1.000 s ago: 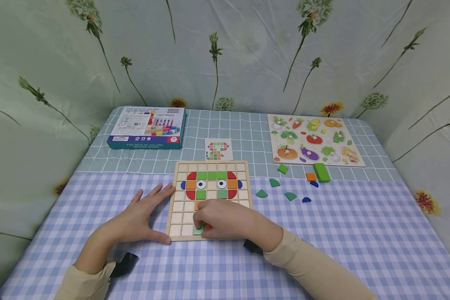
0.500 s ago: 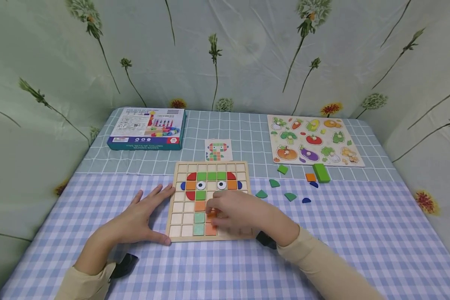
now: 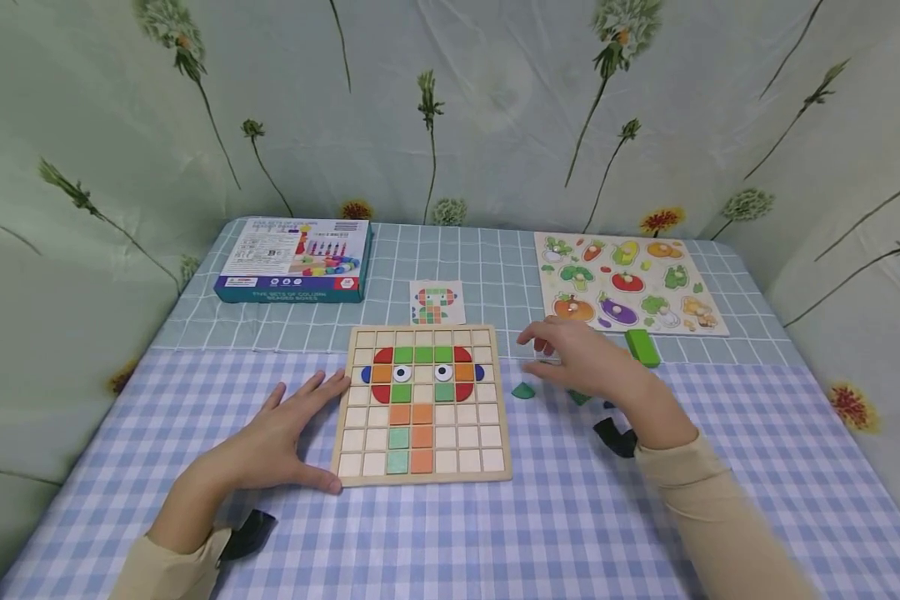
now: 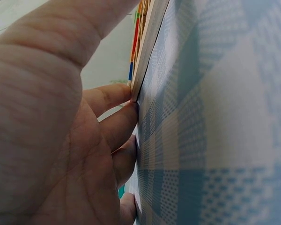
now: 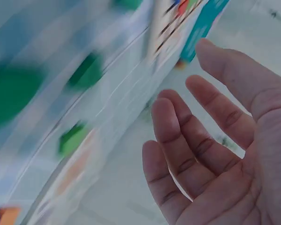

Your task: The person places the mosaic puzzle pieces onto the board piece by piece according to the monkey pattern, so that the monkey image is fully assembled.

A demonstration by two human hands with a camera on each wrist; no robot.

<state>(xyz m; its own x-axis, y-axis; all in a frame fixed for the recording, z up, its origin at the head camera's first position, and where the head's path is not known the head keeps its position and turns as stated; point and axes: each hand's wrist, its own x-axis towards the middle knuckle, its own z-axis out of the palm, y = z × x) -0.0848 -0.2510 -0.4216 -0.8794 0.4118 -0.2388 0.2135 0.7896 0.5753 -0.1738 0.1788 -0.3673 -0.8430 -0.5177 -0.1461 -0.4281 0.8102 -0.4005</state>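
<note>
A wooden grid board (image 3: 465,438) lies in the middle of the table, bearing red, green, orange, mint and blue tiles and two eye discs. My left hand (image 3: 273,442) is spread at the board's left side; thumb and fingertips meet its edge, as the left wrist view also shows. My right hand (image 3: 588,358) hovers over the loose pieces right of the board, its fingers loosely bent with nothing between them. Near its thumb lies a green quarter-circle tile (image 3: 523,390). Another green tile (image 3: 579,398) is partly covered by the hand. A light green square tile (image 5: 72,140) shows in the right wrist view.
Behind the board lies a small pattern card (image 3: 435,302). A boxed bead set (image 3: 292,260) sits at the back left, a vegetable peg puzzle (image 3: 633,279) at the back right. A light green block (image 3: 642,347) stands just before the puzzle.
My right hand has left the board and moved right, over the loose pieces. An orange tile it was touching now sits in the board's lower middle. The left hand has stayed put.
</note>
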